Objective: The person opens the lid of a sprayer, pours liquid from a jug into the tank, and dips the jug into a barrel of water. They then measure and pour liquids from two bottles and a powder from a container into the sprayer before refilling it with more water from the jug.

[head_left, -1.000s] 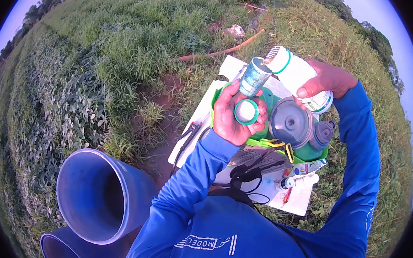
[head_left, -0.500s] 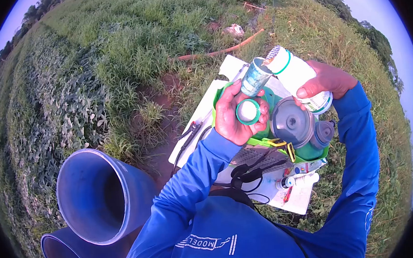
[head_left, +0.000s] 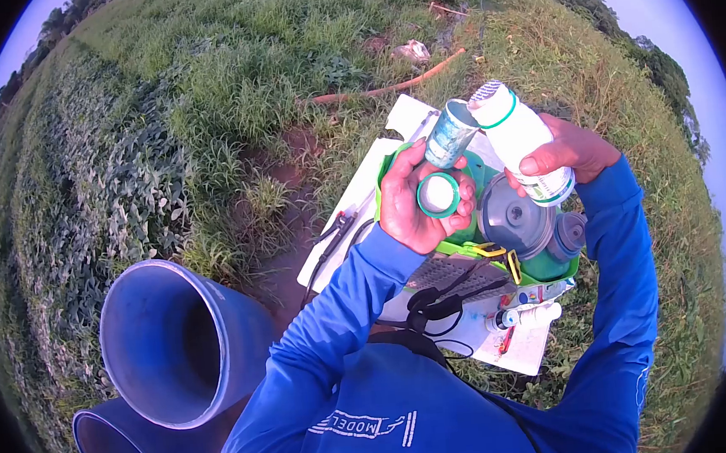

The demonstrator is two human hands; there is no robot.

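Observation:
My left hand (head_left: 408, 202) holds a small blue-and-white cup (head_left: 449, 136) between its fingers, with a green-rimmed cap (head_left: 438, 195) in the same palm, its open side facing me. My right hand (head_left: 567, 153) is wrapped round a white bottle (head_left: 521, 135) with a green band near its neck. The bottle's neck leans over the cup's rim. Whether anything flows between them cannot be made out. Below the hands is a green sprayer tank with a large grey lid (head_left: 515, 213) and a smaller grey cap (head_left: 570, 233).
Two blue barrels (head_left: 257, 335) stand at the lower left. A white board (head_left: 318, 246) under the sprayer bears black straps (head_left: 432, 310), a spray handle (head_left: 342, 224) and small bottles (head_left: 538, 315). An orange hose (head_left: 404, 85) crosses the grass beyond.
My right hand and the white bottle have shifted slightly left, and the bottle stands a little more upright. My left hand has barely moved.

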